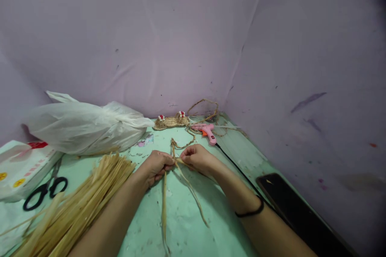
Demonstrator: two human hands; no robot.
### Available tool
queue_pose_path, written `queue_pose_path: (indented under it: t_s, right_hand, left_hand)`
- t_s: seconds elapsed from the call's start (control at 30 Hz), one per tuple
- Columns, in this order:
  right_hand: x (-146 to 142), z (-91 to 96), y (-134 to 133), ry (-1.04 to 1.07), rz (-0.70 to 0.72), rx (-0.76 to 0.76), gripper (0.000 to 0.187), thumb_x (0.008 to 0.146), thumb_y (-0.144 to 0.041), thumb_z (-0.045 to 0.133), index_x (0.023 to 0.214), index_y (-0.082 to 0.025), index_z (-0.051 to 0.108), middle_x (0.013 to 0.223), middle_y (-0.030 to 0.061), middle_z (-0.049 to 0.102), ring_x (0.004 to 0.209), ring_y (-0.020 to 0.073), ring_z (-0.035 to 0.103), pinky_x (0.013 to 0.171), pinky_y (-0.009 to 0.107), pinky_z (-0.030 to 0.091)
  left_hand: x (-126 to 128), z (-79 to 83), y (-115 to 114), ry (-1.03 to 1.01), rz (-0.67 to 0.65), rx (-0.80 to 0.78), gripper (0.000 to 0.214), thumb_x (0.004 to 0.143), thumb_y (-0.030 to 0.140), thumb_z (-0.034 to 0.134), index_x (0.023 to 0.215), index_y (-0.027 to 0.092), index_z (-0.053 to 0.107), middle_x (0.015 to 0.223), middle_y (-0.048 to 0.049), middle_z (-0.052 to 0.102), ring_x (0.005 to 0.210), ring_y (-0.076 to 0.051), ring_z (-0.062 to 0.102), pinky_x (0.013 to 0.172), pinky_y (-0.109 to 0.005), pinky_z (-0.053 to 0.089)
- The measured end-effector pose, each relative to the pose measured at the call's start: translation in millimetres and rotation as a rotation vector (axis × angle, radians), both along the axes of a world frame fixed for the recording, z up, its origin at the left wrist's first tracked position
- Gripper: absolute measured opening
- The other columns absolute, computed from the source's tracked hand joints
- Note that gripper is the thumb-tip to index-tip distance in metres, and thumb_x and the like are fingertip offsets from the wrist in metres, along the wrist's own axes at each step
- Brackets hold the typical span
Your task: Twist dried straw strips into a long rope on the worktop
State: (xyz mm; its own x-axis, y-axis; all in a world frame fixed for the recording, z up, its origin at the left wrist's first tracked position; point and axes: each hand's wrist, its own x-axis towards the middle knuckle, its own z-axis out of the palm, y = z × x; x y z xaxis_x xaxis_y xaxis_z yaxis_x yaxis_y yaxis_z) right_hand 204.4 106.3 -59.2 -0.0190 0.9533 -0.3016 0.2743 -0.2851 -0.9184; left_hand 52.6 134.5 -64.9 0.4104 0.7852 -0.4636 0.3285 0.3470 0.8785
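Observation:
My left hand is closed, its thumb and finger pinching the near end of a thin straw braid. One loose dried strip hangs down below those fingers. Just to the right, my right hand pinches another straw strand, close beside the left fingertips. A third strand trails free toward the lower right. From my hands the finished part of the braid runs up and curls away to the right at the back. Where exactly the strands cross is partly covered by my fingers.
A bundle of dried strips lies left, beside black-handled scissors and a white box. Behind are a white plastic bag, a woven piece with red-white beads and a pink glue gun. A dark phone lies right.

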Motion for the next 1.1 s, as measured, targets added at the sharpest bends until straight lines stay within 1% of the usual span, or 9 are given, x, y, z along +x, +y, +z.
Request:
queue_pose_path:
  t_s: [0.1,0.3,0.43,0.6,0.7,0.77,0.9,1.03,1.1]
  right_hand:
    - [-1,-0.7,-1,-0.071,0.026,0.031,0.010,0.060,-0.012,0.053,0.067,-0.012,0.060,0.038,-0.0068,0.041,0.034,0.0039,0.029,0.037,0.018,0.020]
    - [2,-8.4,1,-0.195,0.089,0.111,0.012,0.061,-0.022,0.057,0.056,-0.012,0.062,0.042,-0.0041,0.047,0.042,0.0055,0.038,0.042,0.018,0.025]
    - [0,-12.3,2,-0.182,0.080,0.095,0.011,0.062,-0.021,0.058,0.055,-0.013,0.061,0.043,-0.0030,0.050,0.044,0.0063,0.043,0.043,0.016,0.028]
    - [-4,0.7,-3,0.008,0.036,-0.042,0.017,0.065,-0.019,0.054,0.049,-0.013,0.054,0.039,-0.0021,0.048,0.039,0.0065,0.043,0.040,0.017,0.033]
    - [-5,9.3,-3,0.121,0.006,-0.165,0.011,0.063,-0.013,0.053,0.052,-0.012,0.054,0.039,-0.0021,0.050,0.037,0.0077,0.045,0.040,0.019,0.039]
    - [-6,13.3,-1,0.127,-0.002,-0.248,0.008,0.059,-0.008,0.053,0.053,-0.012,0.056,0.039,-0.0017,0.051,0.036,0.0088,0.046,0.040,0.020,0.041]
    - [-10,16.7,6,-0.030,0.005,-0.310,0.011,0.054,-0.004,0.052,0.048,-0.013,0.054,0.036,-0.0008,0.050,0.034,0.0098,0.046,0.035,0.020,0.036]
    - [-13,13.8,16,-0.366,0.049,-0.179,0.015,0.048,-0.006,0.057,0.038,-0.014,0.051,0.032,-0.0006,0.044,0.031,0.0087,0.039,0.031,0.021,0.029]
    - [-15,13.7,20,-0.448,0.063,-0.149,0.016,0.046,-0.007,0.060,0.036,-0.015,0.050,0.031,0.0001,0.044,0.032,0.0098,0.041,0.031,0.021,0.029]
  left_hand:
    - [1,1.0,-1,0.002,0.009,0.003,0.017,0.055,0.025,0.050,0.046,0.017,0.037,0.036,0.0086,0.029,0.027,-0.001,0.016,0.027,-0.016,0.008]
    - [2,4.5,-2,0.008,0.017,0.011,0.017,0.054,0.024,0.049,0.044,0.018,0.037,0.033,0.0088,0.026,0.027,-0.002,0.015,0.027,-0.017,0.008]
    - [2,3.2,-2,0.002,0.003,0.017,0.016,0.054,0.025,0.050,0.045,0.017,0.039,0.035,0.0085,0.029,0.027,-0.002,0.015,0.027,-0.017,0.009]
    - [2,1.4,-1,0.006,0.009,0.044,0.014,0.054,0.023,0.049,0.045,0.017,0.040,0.034,0.0081,0.030,0.027,-0.002,0.016,0.027,-0.017,0.010]
    - [3,1.0,-2,0.013,0.010,0.053,0.016,0.054,0.022,0.049,0.043,0.016,0.040,0.032,0.0078,0.028,0.026,-0.002,0.017,0.027,-0.017,0.009]
    - [3,0.8,-3,0.014,0.011,0.069,0.016,0.055,0.021,0.049,0.042,0.016,0.040,0.032,0.0074,0.029,0.026,-0.003,0.018,0.027,-0.018,0.009]
    - [5,0.7,-5,0.057,0.025,0.093,0.018,0.055,0.020,0.050,0.041,0.016,0.040,0.031,0.0073,0.029,0.025,-0.003,0.019,0.028,-0.018,0.010]
    - [7,1.2,-6,0.090,0.023,0.108,0.018,0.057,0.019,0.051,0.042,0.016,0.042,0.029,0.0066,0.030,0.025,-0.004,0.018,0.029,-0.020,0.010]
    - [9,2.7,-7,0.109,0.048,0.116,0.017,0.058,0.016,0.050,0.042,0.015,0.044,0.027,0.0060,0.030,0.024,-0.004,0.018,0.030,-0.020,0.010]
